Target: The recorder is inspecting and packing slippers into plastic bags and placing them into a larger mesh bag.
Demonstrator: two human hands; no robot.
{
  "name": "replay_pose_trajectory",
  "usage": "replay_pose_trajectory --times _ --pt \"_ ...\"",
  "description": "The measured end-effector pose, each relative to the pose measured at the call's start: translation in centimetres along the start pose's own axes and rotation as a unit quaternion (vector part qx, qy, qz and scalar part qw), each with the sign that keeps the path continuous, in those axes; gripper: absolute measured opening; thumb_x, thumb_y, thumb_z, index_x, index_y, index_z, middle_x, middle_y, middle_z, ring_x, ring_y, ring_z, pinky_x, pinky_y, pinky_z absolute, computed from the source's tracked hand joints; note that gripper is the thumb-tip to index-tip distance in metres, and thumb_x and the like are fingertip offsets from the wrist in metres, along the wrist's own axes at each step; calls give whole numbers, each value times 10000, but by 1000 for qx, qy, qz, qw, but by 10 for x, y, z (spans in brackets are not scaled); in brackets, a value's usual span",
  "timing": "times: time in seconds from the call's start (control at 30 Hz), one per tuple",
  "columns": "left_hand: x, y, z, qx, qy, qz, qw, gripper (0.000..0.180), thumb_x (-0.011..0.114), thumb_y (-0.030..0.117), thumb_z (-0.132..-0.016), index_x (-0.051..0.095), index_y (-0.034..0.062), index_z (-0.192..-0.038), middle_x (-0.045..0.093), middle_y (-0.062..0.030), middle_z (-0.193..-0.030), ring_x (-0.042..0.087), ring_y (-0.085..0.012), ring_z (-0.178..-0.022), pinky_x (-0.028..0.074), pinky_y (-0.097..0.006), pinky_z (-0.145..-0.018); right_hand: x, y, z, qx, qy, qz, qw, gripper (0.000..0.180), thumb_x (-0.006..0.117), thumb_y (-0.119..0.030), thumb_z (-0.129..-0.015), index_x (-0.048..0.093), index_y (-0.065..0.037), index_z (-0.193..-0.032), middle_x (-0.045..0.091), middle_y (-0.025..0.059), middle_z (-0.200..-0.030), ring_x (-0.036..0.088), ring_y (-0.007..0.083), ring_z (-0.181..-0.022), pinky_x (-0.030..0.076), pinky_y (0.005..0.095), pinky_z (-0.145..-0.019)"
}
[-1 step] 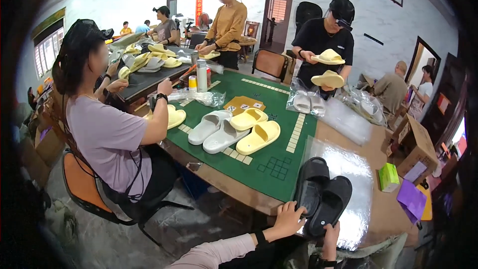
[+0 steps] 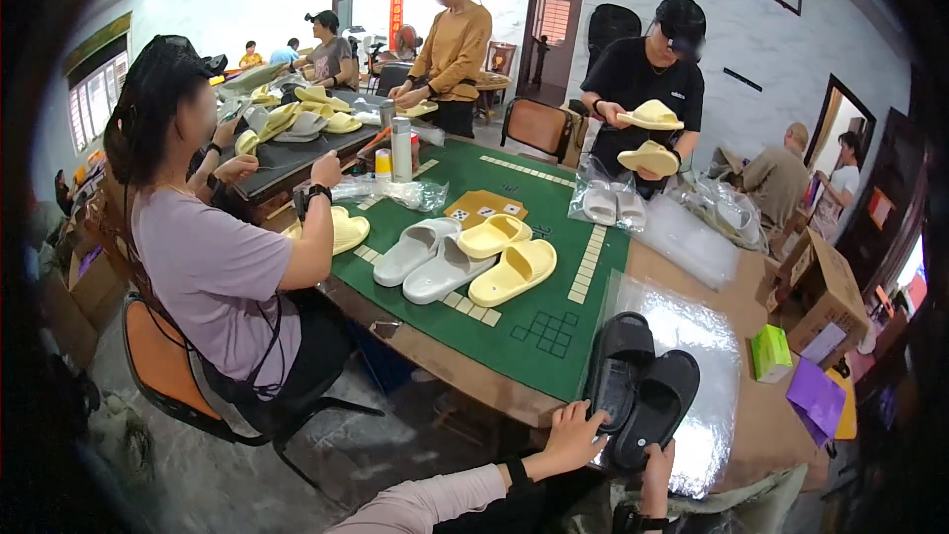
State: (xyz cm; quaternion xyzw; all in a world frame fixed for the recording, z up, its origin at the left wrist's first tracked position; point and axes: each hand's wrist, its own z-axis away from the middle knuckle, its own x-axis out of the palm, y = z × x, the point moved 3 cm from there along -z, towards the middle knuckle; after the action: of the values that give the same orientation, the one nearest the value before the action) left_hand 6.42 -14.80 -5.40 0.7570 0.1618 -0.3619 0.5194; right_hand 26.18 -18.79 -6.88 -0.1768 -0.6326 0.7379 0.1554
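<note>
Nothing has shifted since the earlier frame: both hands sit where they were. Left hand (image 2: 573,438) rests with fingers spread against the heel of the left black slipper (image 2: 616,368), a loose grip, not closed around it. Right hand (image 2: 656,468) curls at the heel of the right black slipper (image 2: 660,402), though whether its grip is clamped there cannot be told. Both slippers lie side by side on a clear plastic bag (image 2: 712,336) at the near edge of the tabletop (image 2: 761,425), beside the green mat (image 2: 539,331) bearing yellow slippers (image 2: 514,272) and grey slippers (image 2: 425,257).
</note>
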Motion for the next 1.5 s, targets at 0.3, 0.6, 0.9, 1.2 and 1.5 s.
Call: replay_pose_trajectory --times 0.3,0.6,0.9,1.2,1.5 --pt "21 -24 -16 -171 91 342 920 530 645 183 -849 365 24 -1271 463 -202 -1132 515 -266 -980 447 -378 -829 15 -40 20 54 0 1 999 632 485 -117 -783 323 -64 -1391 561 114 -1055 572 189 -806 474 309 -660" --pt "37 -19 -24 -181 78 453 870 559 636 154 -836 370 -46 -1285 551 -96 -887 514 -173 -781 434 -309 -685 -2 -9 -1 -17 -8 -105 994 428 462 -51 -749 462 -28 -1176 559 65 -960 563 198 -849 478 319 -724" --pt "47 -7 -11 -140 1 524 840 383 535 77 -858 419 -43 -1203 594 -135 -1015 563 -158 -888 465 -297 -762 -34 -50 32 -119 164 -55 978 428 508 -42 -837 447 -70 -1259 570 83 -934 543 146 -760 450 275 -672" --pt "48 -14 4 -63 48 212 974 546 592 228 -826 415 -76 -1242 469 -265 -1218 415 -390 -1160 327 -442 -989 -51 -48 29 -228 164 395 874 393 611 -149 -806 569 -117 -1196 416 284 -1316 388 442 -1215 320 488 -1007" --pt "41 5 7 129 15 34 991 571 598 399 -846 507 -27 -1215 469 -193 -1305 358 -345 -1257 167 -503 -1078 -14 -43 11 -164 -96 281 941 342 610 -148 -856 605 -166 -1197 290 276 -1443 255 415 -1355 249 424 -1084"
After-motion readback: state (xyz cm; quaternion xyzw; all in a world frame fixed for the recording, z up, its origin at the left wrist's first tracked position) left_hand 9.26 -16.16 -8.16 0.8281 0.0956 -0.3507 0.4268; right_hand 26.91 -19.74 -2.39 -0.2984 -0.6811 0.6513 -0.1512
